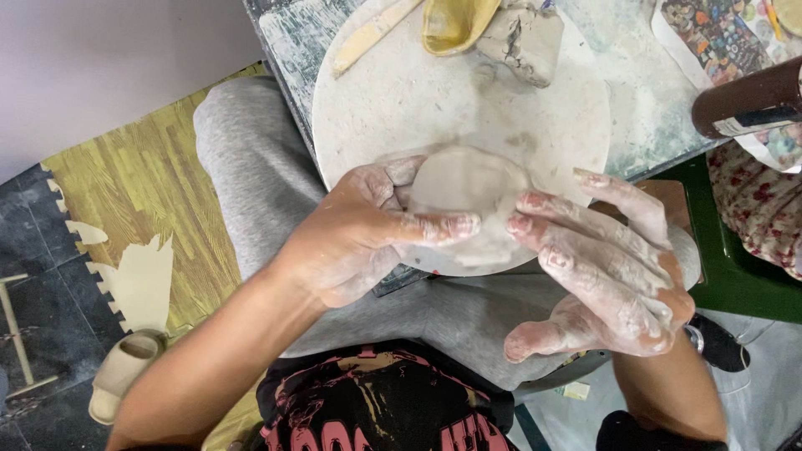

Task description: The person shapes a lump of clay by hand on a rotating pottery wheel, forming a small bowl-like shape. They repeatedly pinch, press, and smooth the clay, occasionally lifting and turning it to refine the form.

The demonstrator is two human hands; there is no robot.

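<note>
**Clay disc held between two coated hands**

Clay, pressed into a flat round disc, sits between the person's two hands just above the near edge of a round white board. The left hand closes around the disc from its left side: the thumb and curled fingers grip the rim, and one long finger lies straight across the lower edge. The right hand comes in from the other side with its fingers spread and mostly straight; two fingertips touch the disc's lower right edge, close to the left hand's fingertip, while the thumb hangs free below, touching nothing. Both hands are smeared with pale, drying clay.

Farther back on the board rests a rough lump of grey clay, with a yellow sponge just beside it and a flat wooden tool lying at an angle to the left. The board rests on a stained tabletop. A brown cylinder juts in from the right edge.

Below the hands are the person's grey trousers and a black shirt with a pink print. On the floor to the left lies a beige slipper on dark and yellow foam mats.
</note>
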